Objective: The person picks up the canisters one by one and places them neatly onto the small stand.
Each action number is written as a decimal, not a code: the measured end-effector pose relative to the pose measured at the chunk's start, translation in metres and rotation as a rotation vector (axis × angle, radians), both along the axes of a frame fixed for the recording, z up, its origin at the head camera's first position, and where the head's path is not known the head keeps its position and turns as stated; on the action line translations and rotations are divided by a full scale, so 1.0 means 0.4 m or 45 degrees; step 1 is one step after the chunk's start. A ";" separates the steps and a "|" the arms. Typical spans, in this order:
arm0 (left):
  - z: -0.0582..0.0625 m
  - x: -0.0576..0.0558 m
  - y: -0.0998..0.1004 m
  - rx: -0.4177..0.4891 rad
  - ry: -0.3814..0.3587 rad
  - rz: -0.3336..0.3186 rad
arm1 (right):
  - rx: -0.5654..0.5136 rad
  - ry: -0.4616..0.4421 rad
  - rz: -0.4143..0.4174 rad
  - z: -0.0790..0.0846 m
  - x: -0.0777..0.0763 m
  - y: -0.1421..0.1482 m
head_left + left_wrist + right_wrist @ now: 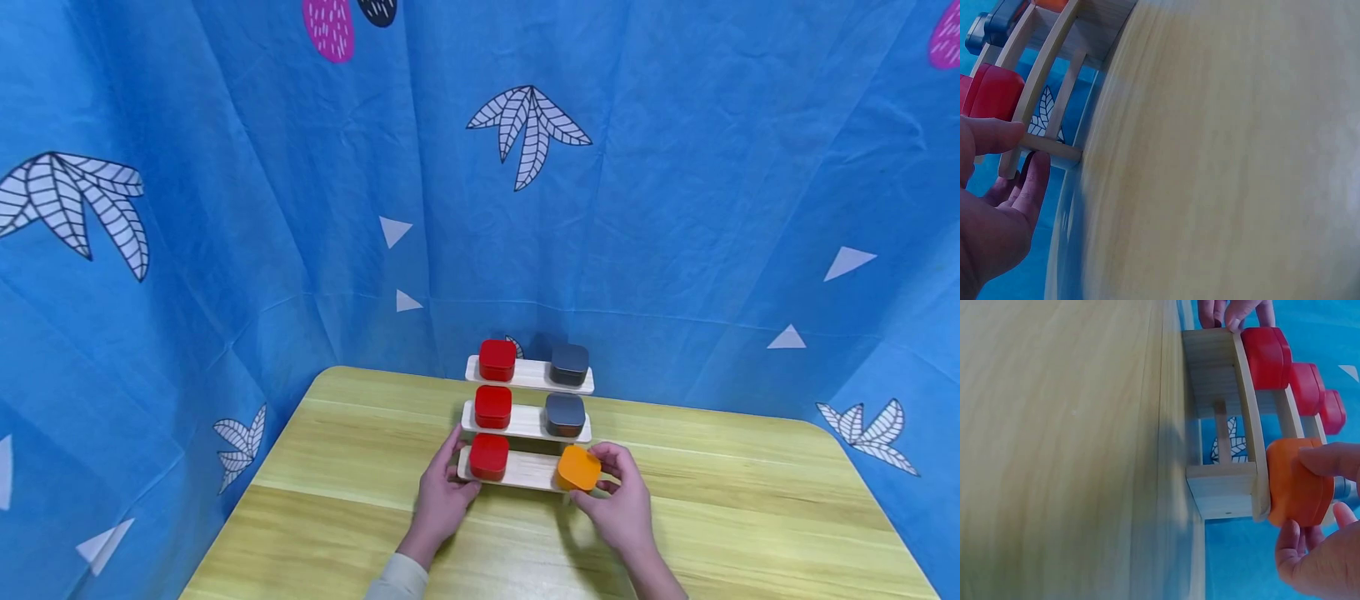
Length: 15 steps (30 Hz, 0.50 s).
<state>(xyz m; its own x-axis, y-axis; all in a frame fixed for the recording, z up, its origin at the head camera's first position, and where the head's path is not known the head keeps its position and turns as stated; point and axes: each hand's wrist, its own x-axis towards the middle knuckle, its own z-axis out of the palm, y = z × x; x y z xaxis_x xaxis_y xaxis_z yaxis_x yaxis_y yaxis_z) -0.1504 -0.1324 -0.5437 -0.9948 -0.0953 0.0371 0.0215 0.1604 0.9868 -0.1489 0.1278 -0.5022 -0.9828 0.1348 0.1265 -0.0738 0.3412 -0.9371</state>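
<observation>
A three-step wooden rack (532, 471) stands on the table, its shelves rising toward the back. My left hand (442, 500) grips the left end of the lowest shelf, thumb above and fingers below in the left wrist view. Beside that thumb sits a red rounded box (489, 457). At the right end of the same shelf, my right hand (626, 504) holds an orange rounded box (578, 467) between thumb and fingers. The orange box looks slightly turned, right at the shelf's edge in the right wrist view (1297, 481).
Behind, the middle shelf bears a red box (492, 407) and a dark grey box (565, 414). Another red box (497, 360) and dark grey box (569, 364) occupy the top shelf. The wooden table (337, 467) ends at a blue patterned curtain (675, 208).
</observation>
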 end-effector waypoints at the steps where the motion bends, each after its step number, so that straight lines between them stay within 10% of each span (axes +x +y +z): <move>1: 0.000 0.000 0.000 -0.001 0.001 0.000 | 0.001 0.004 0.002 -0.001 -0.001 0.000; 15: 0.006 0.001 0.003 -0.025 -0.002 0.011 | -0.035 0.024 0.027 -0.004 -0.009 -0.009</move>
